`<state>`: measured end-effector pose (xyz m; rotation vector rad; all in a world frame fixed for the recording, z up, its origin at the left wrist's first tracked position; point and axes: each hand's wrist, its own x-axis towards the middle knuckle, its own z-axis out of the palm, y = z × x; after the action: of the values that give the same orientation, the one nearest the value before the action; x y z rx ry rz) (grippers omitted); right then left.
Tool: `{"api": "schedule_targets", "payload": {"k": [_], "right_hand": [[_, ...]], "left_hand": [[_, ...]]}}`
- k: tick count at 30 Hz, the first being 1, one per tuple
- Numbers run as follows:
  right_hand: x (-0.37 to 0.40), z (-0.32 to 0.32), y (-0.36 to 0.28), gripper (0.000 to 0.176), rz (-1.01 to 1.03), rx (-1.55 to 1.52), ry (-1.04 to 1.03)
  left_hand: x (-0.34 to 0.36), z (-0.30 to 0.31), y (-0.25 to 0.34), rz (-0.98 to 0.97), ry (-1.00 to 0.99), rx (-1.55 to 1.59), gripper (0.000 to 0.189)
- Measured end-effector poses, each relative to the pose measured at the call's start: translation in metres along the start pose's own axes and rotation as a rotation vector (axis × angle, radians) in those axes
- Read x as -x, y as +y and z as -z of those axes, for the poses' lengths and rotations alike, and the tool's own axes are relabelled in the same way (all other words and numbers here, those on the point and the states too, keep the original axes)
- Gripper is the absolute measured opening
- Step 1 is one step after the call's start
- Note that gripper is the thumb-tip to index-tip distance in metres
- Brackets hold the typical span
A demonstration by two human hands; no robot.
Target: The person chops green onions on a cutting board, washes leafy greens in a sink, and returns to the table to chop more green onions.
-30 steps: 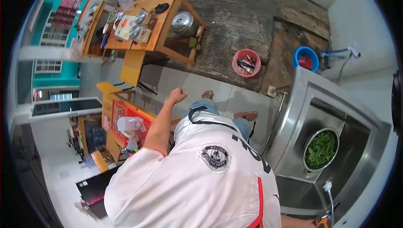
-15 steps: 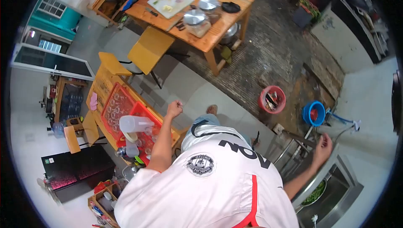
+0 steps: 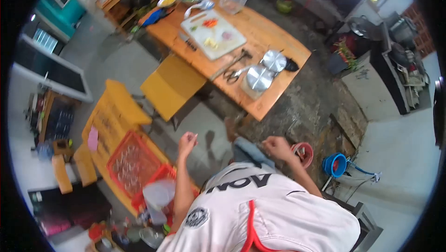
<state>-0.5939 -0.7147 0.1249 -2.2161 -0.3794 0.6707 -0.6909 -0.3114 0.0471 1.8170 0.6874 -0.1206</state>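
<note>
My left hand [image 3: 187,144] hangs in the air beside the red crates, fingers curled inward, with nothing visible in it. In front of my body, my right hand [image 3: 277,149] is loosely closed, also with no object showing, near the pink bucket [image 3: 303,154]. Ahead stands a wooden table [image 3: 274,34]. On it lie a white cutting board [image 3: 226,47] with chopped orange, yellow and purplish food, a knife [image 3: 187,42], scissors [image 3: 231,76] and a container with a shiny metal lid [image 3: 259,77].
A yellow chair [image 3: 172,87] stands between me and the table. To my left, a red crate of glasses [image 3: 132,159] rests on a wooden bench [image 3: 104,152] beside a clear plastic pitcher [image 3: 159,192]. A blue bucket [image 3: 334,164] stands by the right wall.
I have moved closer to the table, which now appears larger. My right hand has swung from beside the sink to in front of my body. The sink has mostly left the view.
</note>
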Motion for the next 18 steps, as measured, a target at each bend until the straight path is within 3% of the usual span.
{"api": "schedule_targets", "payload": {"k": [4,6,7,9,15,18], "right_hand": [[-0.091,-0.019,-0.033,0.026,0.176,-0.117,-0.064],[-0.129,-0.013,-0.07,0.023,0.073,-0.182,-0.108],[-0.144,-0.008,-0.089,0.023,0.118,-0.243,-0.059],[-0.178,0.005,-0.125,0.022,0.205,-0.369,0.051],[-0.269,0.041,-0.166,0.024,0.044,-0.449,0.257],[-0.316,0.044,-0.195,0.025,0.001,-0.437,0.369]], "left_hand": [[-0.113,0.038,0.015,0.019,-0.014,0.17,0.033],[-0.176,0.059,0.039,-0.007,0.028,0.156,0.035],[-0.205,0.071,0.058,-0.092,0.062,0.016,0.033],[-0.251,0.087,0.108,-0.175,0.036,0.112,0.031],[-0.37,0.103,0.181,-0.28,0.019,0.137,0.027],[-0.434,0.122,0.181,-0.361,0.084,-0.217,0.032]]}}
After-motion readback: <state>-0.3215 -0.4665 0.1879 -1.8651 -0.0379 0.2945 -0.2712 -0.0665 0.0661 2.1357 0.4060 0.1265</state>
